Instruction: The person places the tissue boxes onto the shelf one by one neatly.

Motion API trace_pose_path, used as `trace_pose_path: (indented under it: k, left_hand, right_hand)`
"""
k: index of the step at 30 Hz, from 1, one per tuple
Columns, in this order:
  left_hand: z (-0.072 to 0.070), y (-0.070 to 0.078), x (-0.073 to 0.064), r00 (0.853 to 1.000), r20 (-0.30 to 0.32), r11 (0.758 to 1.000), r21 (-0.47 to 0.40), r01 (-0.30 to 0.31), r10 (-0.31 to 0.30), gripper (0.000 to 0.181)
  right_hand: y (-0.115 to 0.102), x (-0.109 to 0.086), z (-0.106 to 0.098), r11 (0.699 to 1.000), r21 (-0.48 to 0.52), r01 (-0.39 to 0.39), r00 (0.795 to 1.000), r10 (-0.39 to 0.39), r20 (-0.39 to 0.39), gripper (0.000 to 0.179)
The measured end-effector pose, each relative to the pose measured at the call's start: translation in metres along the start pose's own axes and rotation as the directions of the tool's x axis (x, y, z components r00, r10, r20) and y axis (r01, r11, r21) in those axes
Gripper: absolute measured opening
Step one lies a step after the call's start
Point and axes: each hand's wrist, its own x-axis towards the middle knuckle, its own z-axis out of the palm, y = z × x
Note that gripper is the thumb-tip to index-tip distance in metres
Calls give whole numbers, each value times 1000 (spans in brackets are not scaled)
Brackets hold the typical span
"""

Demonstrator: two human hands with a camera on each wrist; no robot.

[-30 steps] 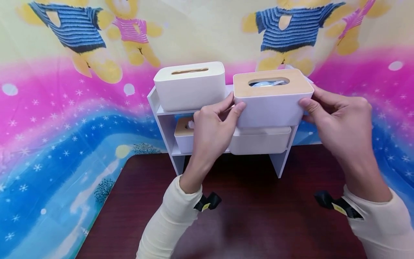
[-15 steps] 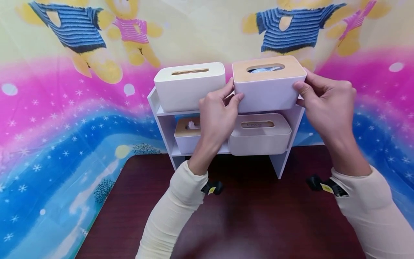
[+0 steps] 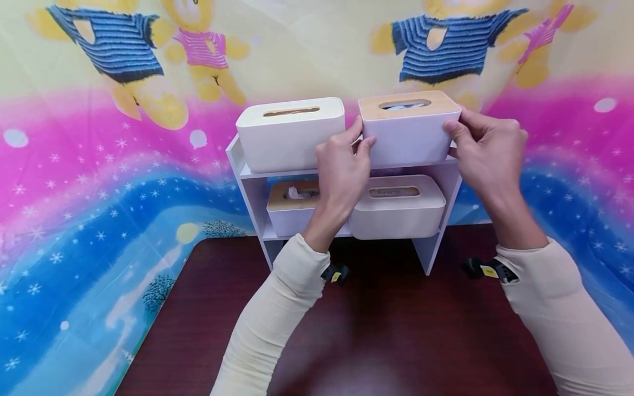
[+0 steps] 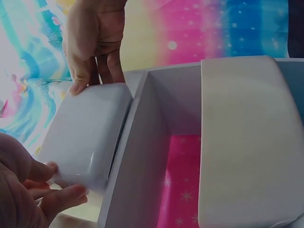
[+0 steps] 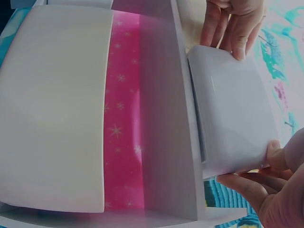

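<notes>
A white tissue box with a wood-coloured lid [image 3: 408, 135] stands at the right of the top shelf, blue-white tissue showing in its slot. My left hand [image 3: 344, 168] grips its left end, thumb at the front. At the other end, my right hand [image 3: 490, 154] pinches the corner with the thumb on the front face. Both wrist views show the box [image 4: 88, 133] held from its two ends, its base along the shelf board [image 5: 166, 109]. To its left on the same shelf sits a cream tissue box [image 3: 292, 140].
The white two-tier shelf [image 3: 436, 250] stands on a dark red table [image 3: 396, 330]. On its lower tier are a wood-lidded box [image 3: 287, 220], partly behind my left arm, and a cream box [image 3: 401, 217]. A printed cloth [image 3: 124, 165] hangs behind.
Both hands have carried the wood-lidded tissue box up and back onto the top shelf, then slightly down. The lower cream box's slot has come into view. The other boxes have not moved.
</notes>
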Motion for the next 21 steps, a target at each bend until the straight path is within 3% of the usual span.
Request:
trace_pose_path:
  k: [12,21]
  left_hand:
    - [8,1,3,1000,-13,996,85,-8,9,43]
    - [6,4,-2,999,45,996,88,-21,17,60]
  right_hand:
    - [2,6,7,998,-67,-13,1000,13,-6,41]
    - [1,0,1,995,-96,-32,999,36,32,51]
